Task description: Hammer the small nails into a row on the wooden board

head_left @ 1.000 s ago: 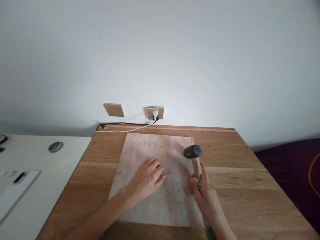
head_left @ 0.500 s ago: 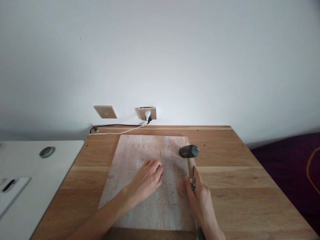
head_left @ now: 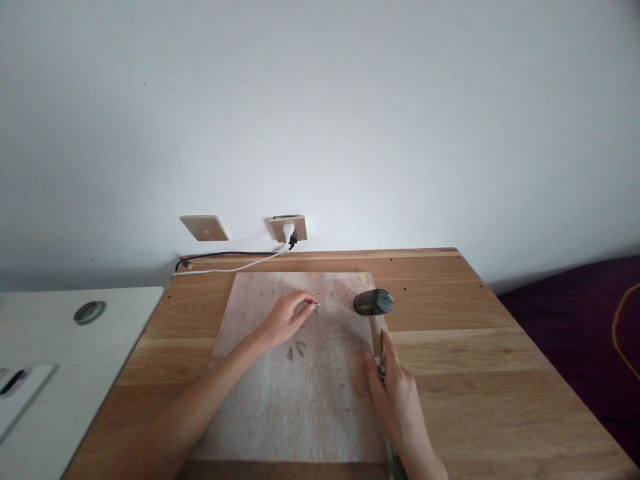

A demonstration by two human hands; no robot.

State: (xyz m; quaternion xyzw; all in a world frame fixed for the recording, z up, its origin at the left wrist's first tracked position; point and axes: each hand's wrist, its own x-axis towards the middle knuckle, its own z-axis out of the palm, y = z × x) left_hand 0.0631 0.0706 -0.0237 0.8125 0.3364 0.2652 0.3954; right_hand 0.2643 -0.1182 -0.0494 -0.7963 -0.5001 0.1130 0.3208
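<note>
One nail (head_left: 319, 309) | at fingertips of left hand (head_left: 286, 321), pinched on it | right hand (head_left: 399, 393) clamped round mallet (head_left: 373, 302)

A plain white wall (head_left: 350, 120) fills the upper view, brightest around its middle and greyer toward the edges, with a beige blank plate (head_left: 204, 228) and a beige socket (head_left: 301, 229) set low on it. Below stands a wood-grained bench (head_left: 480, 380), a black cable (head_left: 230, 253) and a white cable (head_left: 220, 271) running along its far left edge. A white table (head_left: 95, 393) adjoins on the left; dark purple fabric (head_left: 565, 307) with a curved yellow line (head_left: 616, 323) lies right.
</note>
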